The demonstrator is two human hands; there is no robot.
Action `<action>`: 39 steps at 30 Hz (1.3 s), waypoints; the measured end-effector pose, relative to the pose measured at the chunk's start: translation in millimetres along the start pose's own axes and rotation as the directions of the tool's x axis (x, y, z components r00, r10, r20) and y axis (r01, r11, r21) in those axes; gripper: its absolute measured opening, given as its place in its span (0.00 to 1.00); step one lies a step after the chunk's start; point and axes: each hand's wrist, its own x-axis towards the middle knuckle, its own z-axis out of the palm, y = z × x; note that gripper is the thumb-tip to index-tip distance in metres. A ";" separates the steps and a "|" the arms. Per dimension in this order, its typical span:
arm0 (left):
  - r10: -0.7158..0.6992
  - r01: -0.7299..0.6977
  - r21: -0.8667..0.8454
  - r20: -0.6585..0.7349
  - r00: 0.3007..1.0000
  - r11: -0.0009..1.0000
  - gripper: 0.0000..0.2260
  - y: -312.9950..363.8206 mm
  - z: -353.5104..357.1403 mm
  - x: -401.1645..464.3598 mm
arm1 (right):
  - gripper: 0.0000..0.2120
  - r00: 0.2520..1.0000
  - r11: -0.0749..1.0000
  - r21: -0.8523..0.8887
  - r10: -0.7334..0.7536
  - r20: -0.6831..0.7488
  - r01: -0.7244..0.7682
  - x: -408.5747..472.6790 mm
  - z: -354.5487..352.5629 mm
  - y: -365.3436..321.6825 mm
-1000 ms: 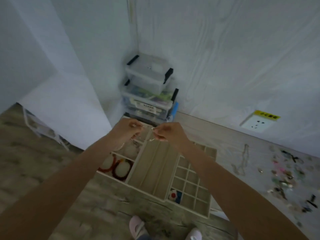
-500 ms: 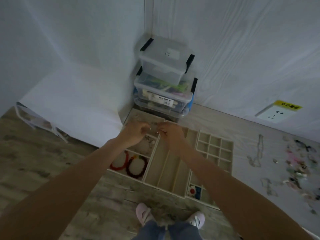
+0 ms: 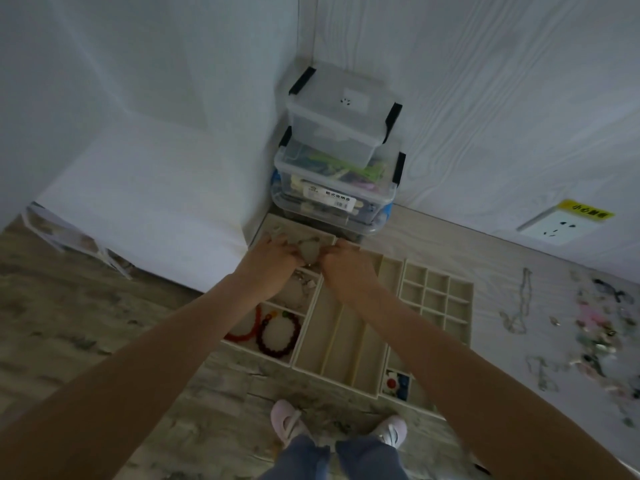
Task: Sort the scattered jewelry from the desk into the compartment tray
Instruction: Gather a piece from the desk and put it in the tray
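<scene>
head view: hands (image 3: 308,263) lower into tray (image 3: 349,341)

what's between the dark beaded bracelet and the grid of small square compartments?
Head view: the beige tray's long slot compartments lie between the dark red beaded bracelet and the small-square grid; those slots look bare.

A home room corner: white wood-grain walls, wall socket (image 3: 557,229), stacked plastic storage boxes (image 3: 337,161), wood-look floor (image 3: 69,323).

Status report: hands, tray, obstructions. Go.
Left hand and right hand low over the compartment tray, far-left section; grip unclear. Scattered jewelry on the desk, right. Storage boxes behind; nothing blocking.
</scene>
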 end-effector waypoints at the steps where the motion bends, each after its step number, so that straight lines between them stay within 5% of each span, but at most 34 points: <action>1: 0.002 -0.002 0.021 0.004 1.000 1.000 0.19 -1.0 -0.5 -1.3 | 0.13 1.000 1.000 -0.009 -0.002 0.008 0.002 0.4 -0.4 -0.8; 32: -0.057 0.057 -0.002 0.076 0.995 0.998 0.21 8.6 -4.9 -1.0 | 0.17 0.999 0.999 -0.031 -0.019 0.044 0.020 -7.5 -10.7 -1.5; 39: -0.146 0.150 -0.141 0.039 0.989 0.979 0.21 48.0 -35.4 10.8 | 0.25 0.997 0.994 0.077 0.072 0.026 -0.074 -46.6 -19.9 36.4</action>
